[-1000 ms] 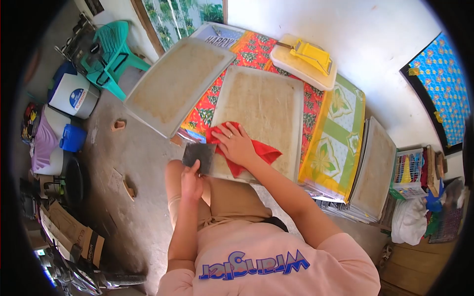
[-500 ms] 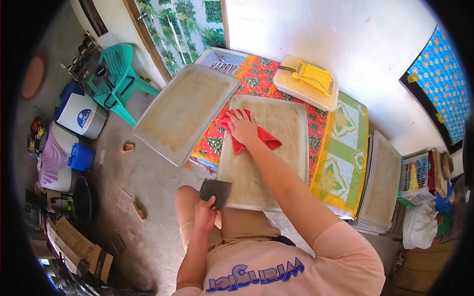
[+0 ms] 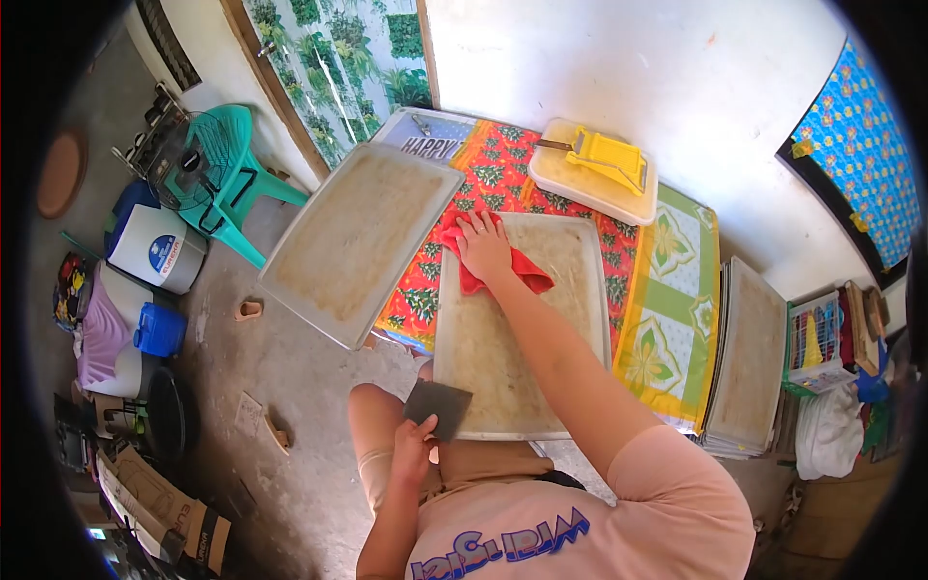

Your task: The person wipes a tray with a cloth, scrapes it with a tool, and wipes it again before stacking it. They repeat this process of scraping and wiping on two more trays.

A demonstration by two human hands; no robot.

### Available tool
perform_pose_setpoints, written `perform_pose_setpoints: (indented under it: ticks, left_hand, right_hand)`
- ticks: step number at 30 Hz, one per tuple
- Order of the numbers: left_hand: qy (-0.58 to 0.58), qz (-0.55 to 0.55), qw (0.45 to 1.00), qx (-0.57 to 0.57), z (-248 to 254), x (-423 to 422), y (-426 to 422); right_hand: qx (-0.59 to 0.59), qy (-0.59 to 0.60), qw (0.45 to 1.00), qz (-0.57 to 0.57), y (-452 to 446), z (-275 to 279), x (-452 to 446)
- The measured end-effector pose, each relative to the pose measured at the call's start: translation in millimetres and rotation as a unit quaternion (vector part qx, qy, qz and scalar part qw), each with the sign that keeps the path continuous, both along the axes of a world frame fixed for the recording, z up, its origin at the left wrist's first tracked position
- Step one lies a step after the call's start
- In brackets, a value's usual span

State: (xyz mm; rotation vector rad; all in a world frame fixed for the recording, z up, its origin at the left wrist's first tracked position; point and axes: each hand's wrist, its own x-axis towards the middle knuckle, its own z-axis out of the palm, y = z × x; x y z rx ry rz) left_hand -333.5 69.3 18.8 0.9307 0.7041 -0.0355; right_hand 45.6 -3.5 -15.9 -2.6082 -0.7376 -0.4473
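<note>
Head view: spread right hand (image 3: 483,247) lay on crumpled red cloth (image 3: 525,273) at the far-left corner of the beige rectangular tray (image 3: 517,362), long axis near-far, on the red-print-covered bench (image 3: 503,159); left hand (image 3: 414,450), by the near-left corner, pinched a dark-grey square sheet (image 3: 440,404).

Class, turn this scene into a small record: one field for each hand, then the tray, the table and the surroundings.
Right hand: spread on a red cloth
Left hand: gripping a dark flat square
Tray: beneath the cloth, near end by the person's lap
Table cover: patterned, red and green sections
Back of table: yellow object on a pale container
Floor, left: green chair
</note>
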Motion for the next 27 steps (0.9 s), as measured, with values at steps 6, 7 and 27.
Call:
perform_pose_setpoints:
  ticks: [6,7,27]
  left_hand:
    - [-0.071,-0.072,0.979,0.178,-33.2,62.8,2.4]
    - [-0.076,-0.088,0.964,0.24,-35.7,70.8,0.7]
    - [-0.018,-0.023,0.96,0.279,-28.6,76.5,-2.7]
  right_hand:
    - [0.009,0.014,0.999,0.028,-7.9,0.4,1.7]
    - [0.012,0.016,0.999,0.028,-9.6,1.4,1.3]
    - [-0.147,-0.027,0.931,-0.334,-213.2,-0.6,-67.6]
